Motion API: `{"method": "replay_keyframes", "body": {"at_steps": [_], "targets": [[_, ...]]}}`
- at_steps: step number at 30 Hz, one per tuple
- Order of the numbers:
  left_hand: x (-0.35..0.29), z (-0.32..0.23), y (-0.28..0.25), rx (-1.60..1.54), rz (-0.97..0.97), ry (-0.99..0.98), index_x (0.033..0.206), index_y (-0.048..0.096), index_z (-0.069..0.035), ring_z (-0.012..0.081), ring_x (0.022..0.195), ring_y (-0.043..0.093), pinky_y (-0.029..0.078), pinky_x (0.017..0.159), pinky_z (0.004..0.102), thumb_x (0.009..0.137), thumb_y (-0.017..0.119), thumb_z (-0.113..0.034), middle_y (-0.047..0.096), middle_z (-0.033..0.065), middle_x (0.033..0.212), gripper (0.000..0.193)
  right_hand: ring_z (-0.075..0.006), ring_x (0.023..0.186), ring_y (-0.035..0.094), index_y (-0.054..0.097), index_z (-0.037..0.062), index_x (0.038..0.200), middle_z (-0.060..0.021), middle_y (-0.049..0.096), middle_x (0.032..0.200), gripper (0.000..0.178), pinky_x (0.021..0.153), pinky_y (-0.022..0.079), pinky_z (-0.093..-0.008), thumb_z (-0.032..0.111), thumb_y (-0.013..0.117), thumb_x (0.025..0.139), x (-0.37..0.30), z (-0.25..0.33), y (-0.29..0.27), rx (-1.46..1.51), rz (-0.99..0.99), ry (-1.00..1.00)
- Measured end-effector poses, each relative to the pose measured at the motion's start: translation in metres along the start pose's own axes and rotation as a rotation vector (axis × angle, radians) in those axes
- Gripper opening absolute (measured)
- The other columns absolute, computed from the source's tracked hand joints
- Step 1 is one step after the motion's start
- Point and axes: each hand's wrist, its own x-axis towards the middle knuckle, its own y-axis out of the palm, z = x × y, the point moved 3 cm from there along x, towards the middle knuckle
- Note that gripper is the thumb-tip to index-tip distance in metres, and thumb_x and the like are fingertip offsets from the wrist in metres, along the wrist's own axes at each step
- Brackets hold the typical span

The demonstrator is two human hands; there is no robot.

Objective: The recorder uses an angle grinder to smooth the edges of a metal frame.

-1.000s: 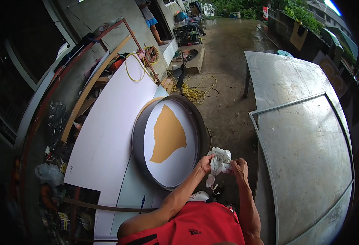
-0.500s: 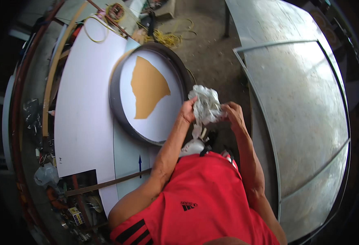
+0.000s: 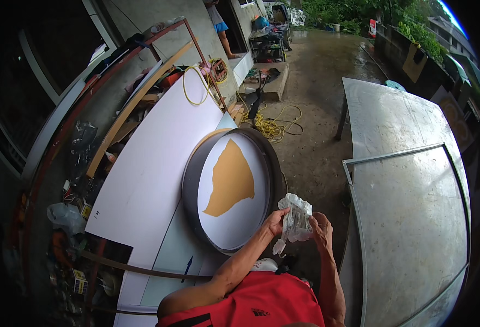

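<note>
A crumpled clear plastic bag (image 3: 297,218) is bunched up in front of my body, between my two hands. My left hand (image 3: 275,222) grips its left side, thumb on top, and a twisted tail of plastic dangles below. On the other side, my right hand (image 3: 321,226) has its fingers curled in at the bag's right edge. What is inside the bag, if anything, cannot be made out. Just left of my hands lies a big round piece with a dark raised rim (image 3: 192,210) and a white face; an irregular tan sheet (image 3: 232,180) rests on that face.
Large white panels (image 3: 158,147) support the round piece on the left. A metal-topped table (image 3: 409,201) with a metal frame (image 3: 395,155) stands at right. Yellow cord (image 3: 275,129) lies coiled on the floor ahead. A person (image 3: 221,32) stands by a far doorway.
My view has tipped up, bringing the yard and doorway into sight, so my hands and the round piece sit lower in the picture. Both hands still hold the bag, whose shape has shifted.
</note>
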Motion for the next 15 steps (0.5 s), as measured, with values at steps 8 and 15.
{"method": "replay_keyframes", "body": {"at_steps": [8,15], "targets": [[0.01,0.024,0.009,0.344,-0.303,0.174,0.117,0.063,-0.005,0.0241,0.101,0.067,0.056,0.09,0.0436,0.093,0.068,-0.023,0.069,0.0098,0.109,0.031,-0.0404,0.119,0.06,0.067,0.0033,0.122,-0.0231,0.058,0.135,0.036,0.101,0.048,-0.0431,0.012,0.058,0.088,-0.02,-0.011,0.028,-0.361,0.071,-0.265],[-0.001,0.042,-0.01,0.492,-0.416,0.195,0.119,0.061,-0.002,0.0262,0.087,0.071,0.062,0.074,0.041,0.086,0.074,-0.004,0.07,0.0122,0.101,0.035,-0.0352,0.108,0.066,0.062,0.0047,0.126,-0.0182,0.065,0.125,0.035,0.09,0.052,-0.0389,0.01,0.06,0.092,-0.051,-0.01,-0.013,-0.124,0.305,-0.343]]}}
